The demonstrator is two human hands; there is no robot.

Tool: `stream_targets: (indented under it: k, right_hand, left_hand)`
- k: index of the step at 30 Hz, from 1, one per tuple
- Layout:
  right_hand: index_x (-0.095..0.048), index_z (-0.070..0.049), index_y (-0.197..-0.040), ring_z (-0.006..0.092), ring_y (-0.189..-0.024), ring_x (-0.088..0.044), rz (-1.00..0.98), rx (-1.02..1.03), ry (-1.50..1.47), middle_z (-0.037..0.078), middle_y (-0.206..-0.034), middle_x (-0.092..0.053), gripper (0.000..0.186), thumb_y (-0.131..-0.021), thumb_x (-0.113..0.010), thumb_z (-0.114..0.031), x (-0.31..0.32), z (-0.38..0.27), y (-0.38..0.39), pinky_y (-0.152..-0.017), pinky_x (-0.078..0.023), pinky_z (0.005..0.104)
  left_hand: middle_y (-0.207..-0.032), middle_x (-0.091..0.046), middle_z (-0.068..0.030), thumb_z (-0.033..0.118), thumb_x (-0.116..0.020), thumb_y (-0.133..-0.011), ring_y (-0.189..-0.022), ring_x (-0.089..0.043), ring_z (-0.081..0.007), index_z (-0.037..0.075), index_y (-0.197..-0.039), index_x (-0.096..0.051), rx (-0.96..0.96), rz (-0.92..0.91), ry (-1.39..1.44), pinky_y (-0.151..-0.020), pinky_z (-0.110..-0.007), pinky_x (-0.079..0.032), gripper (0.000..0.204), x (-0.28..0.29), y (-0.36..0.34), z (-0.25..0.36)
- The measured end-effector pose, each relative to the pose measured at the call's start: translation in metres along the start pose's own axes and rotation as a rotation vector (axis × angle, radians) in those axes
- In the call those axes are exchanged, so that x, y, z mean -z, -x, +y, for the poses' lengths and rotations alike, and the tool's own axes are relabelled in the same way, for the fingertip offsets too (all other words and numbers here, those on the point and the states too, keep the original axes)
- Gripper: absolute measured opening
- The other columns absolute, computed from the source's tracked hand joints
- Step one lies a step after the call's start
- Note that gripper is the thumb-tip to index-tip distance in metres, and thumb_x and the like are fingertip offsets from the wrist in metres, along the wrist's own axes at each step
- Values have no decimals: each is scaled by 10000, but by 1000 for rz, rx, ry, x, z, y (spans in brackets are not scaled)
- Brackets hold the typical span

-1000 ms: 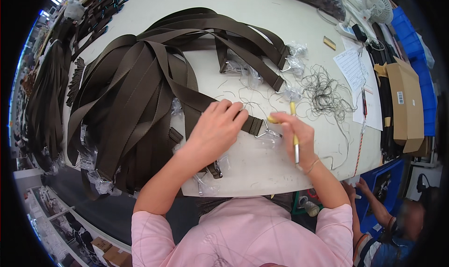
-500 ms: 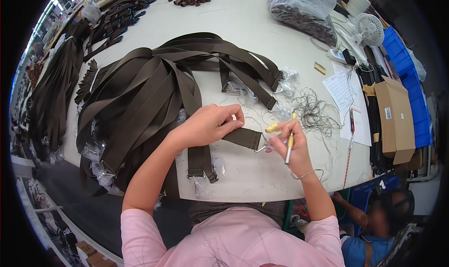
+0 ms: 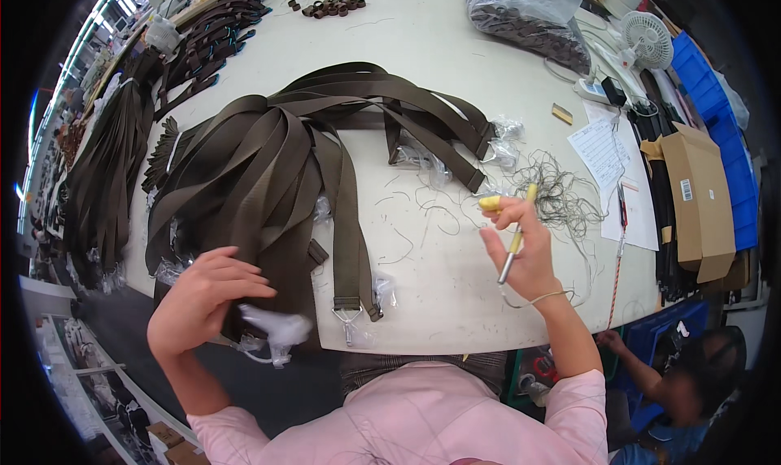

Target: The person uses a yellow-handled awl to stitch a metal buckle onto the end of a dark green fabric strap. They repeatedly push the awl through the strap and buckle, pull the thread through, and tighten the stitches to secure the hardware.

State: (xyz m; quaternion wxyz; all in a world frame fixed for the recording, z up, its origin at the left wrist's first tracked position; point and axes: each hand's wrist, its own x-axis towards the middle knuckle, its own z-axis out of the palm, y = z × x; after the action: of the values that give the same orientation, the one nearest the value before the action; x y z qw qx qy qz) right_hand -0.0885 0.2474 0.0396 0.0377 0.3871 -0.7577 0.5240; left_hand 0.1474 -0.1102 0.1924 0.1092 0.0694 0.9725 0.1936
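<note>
My left hand [image 3: 207, 294] is over the front of a large pile of dark olive webbing straps [image 3: 277, 156], its bent fingers slightly apart, with no clear grip on anything. Just right of it a plastic-wrapped fitting [image 3: 277, 331] hangs blurred at the table's front edge. My right hand [image 3: 525, 253], a yellow cover on one fingertip, holds a yellow-and-silver pen-like tool [image 3: 510, 259] upright at a slant, above the table near a tangle of thread [image 3: 549, 196]. A strap with a metal hook [image 3: 348, 323] lies between my hands.
Around the table [image 3: 407, 34] are more strap bundles [image 3: 106, 156], webbing loops [image 3: 325, 8], a bagged pile [image 3: 525, 30], a fan [image 3: 647, 38], papers [image 3: 598, 152], a cardboard box [image 3: 691, 196] and blue bins [image 3: 724, 123]. A co-worker [image 3: 675, 392] is at the lower right.
My left hand has moved left and down from the table's middle; the strap end it held there has gone from that spot. My right hand stays right with the tool, slightly raised since half a second ago.
</note>
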Motion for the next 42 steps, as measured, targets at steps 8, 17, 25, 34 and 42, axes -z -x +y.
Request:
stream_targets:
  k: [8, 17, 25, 34, 42]
  right_hand:
    - [-536, -70, -993, 311, -829, -705, -69, 183, 191, 168, -1094, -733, 315, -848, -814, -55, -29, 25, 12, -713, -563, 392]
    - [-537, -45, -997, 344, -1050, -741, 112, 54, 138, 208, -1083, -721, 257, -907, -778, -42, 3, 24, 18, -832, -581, 382]
    - [-516, -44, -998, 296, -1056, -712, 319, 87, 116, 218, -1126, -695, 213, -957, -724, -33, 20, 23, 20, -914, -547, 376]
    - [-526, -50, -996, 332, -942, -728, 244, 147, 167, 215, -1070, -705, 272, -893, -776, -19, 3, 15, 16, -834, -568, 381]
    - [-498, -53, -1008, 293, -988, -710, 338, 75, 205, 184, -1037, -687, 247, -928, -726, 2, 10, 41, 19, -824, -573, 383]
  left_hand:
    - [-1527, -505, -291, 74, -656, -930, -1406, -505, -432, -9, -1425, -578, 85, 320, 240, -1153, -457, -421, 508, -55, -58, 66]
    - [-1647, -28, -457, 809, -473, -940, -1582, 27, -540, -117, -1629, -45, 228, 83, -168, -1293, -556, -27, 1231, -190, -219, 24]
    - [-1449, -543, -261, 299, -698, -916, -1480, -384, -438, -55, -1364, -579, -578, 221, 64, -1216, -536, -316, 584, -226, -294, 117]
    - [-1235, -544, -111, 46, -714, -751, -1149, -541, -298, 63, -1180, -599, -130, 377, -271, -924, -432, -477, 444, -151, -347, 8]
    - [-1079, -635, -125, -8, -631, -805, -1074, -620, -337, 47, -1122, -608, -195, 488, -28, -892, -465, -508, 322, -84, -312, 37]
